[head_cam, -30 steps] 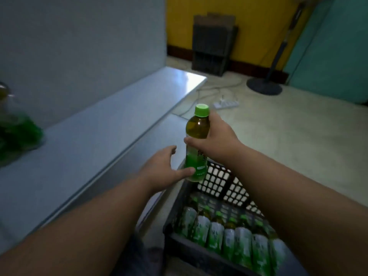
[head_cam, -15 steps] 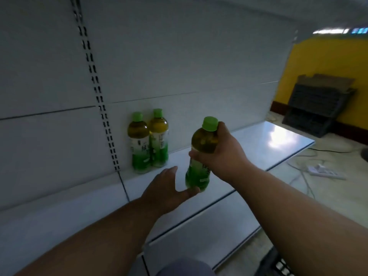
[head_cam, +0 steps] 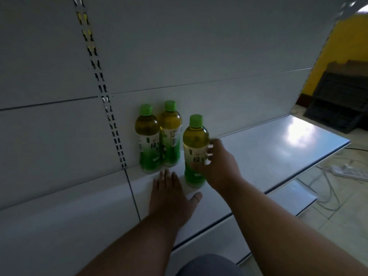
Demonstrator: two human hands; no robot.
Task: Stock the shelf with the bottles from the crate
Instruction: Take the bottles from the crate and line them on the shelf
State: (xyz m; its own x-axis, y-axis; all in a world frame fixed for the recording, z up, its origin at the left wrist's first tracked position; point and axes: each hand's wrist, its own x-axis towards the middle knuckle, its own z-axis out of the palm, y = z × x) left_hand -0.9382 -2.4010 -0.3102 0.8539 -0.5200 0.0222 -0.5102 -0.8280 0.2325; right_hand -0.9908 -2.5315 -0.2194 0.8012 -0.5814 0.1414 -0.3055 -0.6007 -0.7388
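Three green-tea bottles with green caps stand on the white shelf (head_cam: pixel 268 156). Two bottles (head_cam: pixel 148 140) (head_cam: pixel 171 134) stand side by side against the back panel. The third bottle (head_cam: pixel 195 150) stands upright a little in front and to their right. My right hand (head_cam: pixel 219 166) is at that bottle's right side, blurred, with its fingers loosened and apart; the thumb lies across the lower label. My left hand (head_cam: pixel 169 194) rests flat and open on the shelf, just in front of the bottles. The crate is out of view.
A slotted upright (head_cam: pixel 107 108) runs down the back panel left of the bottles. To the right are a yellow wall, a dark folded crate (head_cam: pixel 338 100) leaning against it, and a power strip (head_cam: pixel 350 172) with cables on the tiled floor.
My right hand has carried the bottle from mid-air down onto the shelf next to the two others and loosened its hold. My left hand has gone flat on the shelf.
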